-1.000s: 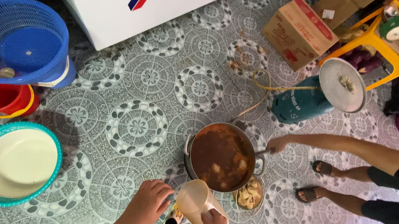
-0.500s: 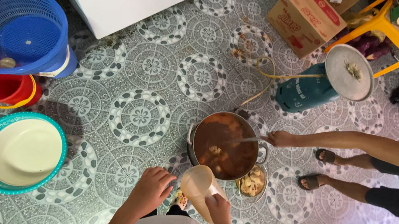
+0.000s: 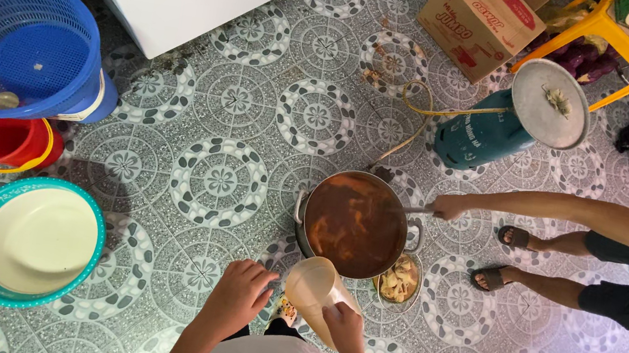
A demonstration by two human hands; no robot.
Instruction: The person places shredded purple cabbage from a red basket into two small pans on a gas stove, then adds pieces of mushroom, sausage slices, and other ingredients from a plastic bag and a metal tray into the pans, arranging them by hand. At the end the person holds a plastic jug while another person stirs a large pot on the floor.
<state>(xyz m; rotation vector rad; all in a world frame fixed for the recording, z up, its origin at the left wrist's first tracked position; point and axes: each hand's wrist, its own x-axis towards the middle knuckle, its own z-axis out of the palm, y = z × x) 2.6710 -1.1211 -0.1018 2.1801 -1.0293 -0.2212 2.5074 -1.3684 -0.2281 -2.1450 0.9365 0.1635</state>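
The right hand grips a pale plastic jug, fingers wrapped around its lower side, its mouth tilted beside the rim of the pot of reddish broth. The left hand hovers just left of the jug, fingers loosely curled and empty. Another person's hand holds a ladle in the pot.

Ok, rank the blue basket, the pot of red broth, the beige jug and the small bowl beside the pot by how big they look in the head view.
1. blue basket, though it stands higher, nearer the camera
2. pot of red broth
3. beige jug, held by the right hand
4. small bowl, partly hidden by the pot
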